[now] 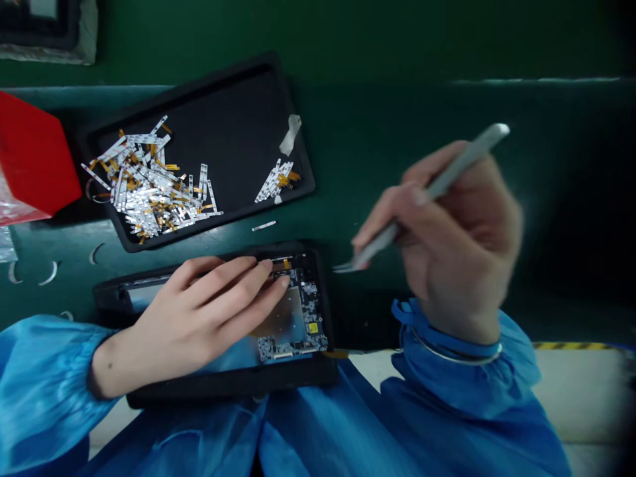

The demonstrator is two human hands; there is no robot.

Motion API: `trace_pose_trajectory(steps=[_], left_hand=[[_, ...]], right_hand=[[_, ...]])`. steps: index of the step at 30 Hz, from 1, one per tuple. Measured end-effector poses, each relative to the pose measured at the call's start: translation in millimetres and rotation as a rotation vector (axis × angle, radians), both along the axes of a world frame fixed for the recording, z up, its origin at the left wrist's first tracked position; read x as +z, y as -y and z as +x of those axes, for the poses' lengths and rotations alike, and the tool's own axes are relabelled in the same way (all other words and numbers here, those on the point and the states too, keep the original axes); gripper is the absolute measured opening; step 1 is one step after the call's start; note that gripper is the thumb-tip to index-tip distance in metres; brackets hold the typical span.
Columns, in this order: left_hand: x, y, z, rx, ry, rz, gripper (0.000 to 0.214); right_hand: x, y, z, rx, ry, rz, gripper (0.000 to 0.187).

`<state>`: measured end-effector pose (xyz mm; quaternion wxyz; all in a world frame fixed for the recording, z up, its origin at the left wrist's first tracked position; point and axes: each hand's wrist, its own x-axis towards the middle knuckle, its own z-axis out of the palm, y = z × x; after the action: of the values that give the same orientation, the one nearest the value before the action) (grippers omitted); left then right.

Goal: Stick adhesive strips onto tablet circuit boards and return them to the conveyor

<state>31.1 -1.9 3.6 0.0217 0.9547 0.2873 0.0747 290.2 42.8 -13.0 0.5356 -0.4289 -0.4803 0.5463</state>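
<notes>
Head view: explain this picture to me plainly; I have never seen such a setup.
It comes from a camera worn on a person's head, looking down at their own hands in blue sleeves. The left hand lies flat on an opened device, its circuit board showing. The right hand pinches tweezers, tips just right of the device. Behind, on the green table, a black tray holds piles of small strips. A red box stands at far left.

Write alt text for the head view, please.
The left hand rests on an opened device in a black holder, while the right hand holds metal tweezers beside it. A black tray of small flex strips lies behind.
</notes>
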Motion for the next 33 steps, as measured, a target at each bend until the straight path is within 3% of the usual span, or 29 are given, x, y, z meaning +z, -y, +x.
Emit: trace_pose_trajectory(steps=[3, 5, 8, 10, 12, 16, 19, 23, 28, 33], left_hand=[[-0.9, -1, 0, -0.003, 0.003, -0.004, 0.036], [-1.4, -1, 1, -0.026, -0.007, 0.016, 0.039], [-0.9, -1, 4, -0.088, -0.073, 0.128, 0.040], [-0.2, 0, 7, -0.126, -0.149, 0.213, 0.046], [0.0, 2, 8, -0.138, -0.177, 0.225, 0.053], [-0.4, 6, 3, -0.087, -0.060, 0.026, 0.061], [0.9, 3, 0, -0.079, -0.021, -0.017, 0.049], [0.4, 1, 16, -0.089, 0.133, -0.056, 0.023], [-10.5, 5, 47, -0.171, 0.192, -0.223, 0.014], [-10.5, 0, 48, -0.119, 0.236, -0.392, 0.010]], right_hand=[[5.3, 23, 18, -0.137, 0.035, 0.009, 0.030], [7.6, 47, 27, -0.090, 0.170, -0.035, 0.035], [7.7, 88, 30, 0.068, 0.480, -0.113, 0.022], [4.9, 112, 24, 0.100, 0.584, -0.133, 0.009], [0.0, 131, 13, 0.056, 0.538, -0.174, 0.013], [-12.8, 154, -9, -0.119, 0.344, -0.193, 0.012], [-19.7, 158, -18, -0.225, 0.361, -0.088, 0.015], [-23.9, 157, -23, -0.276, 0.615, 0.245, 0.015], [-29.8, 159, -17, -0.194, 0.878, 0.537, 0.008], [-33.4, 160, -9, -0.076, 0.954, 0.681, 0.015]])
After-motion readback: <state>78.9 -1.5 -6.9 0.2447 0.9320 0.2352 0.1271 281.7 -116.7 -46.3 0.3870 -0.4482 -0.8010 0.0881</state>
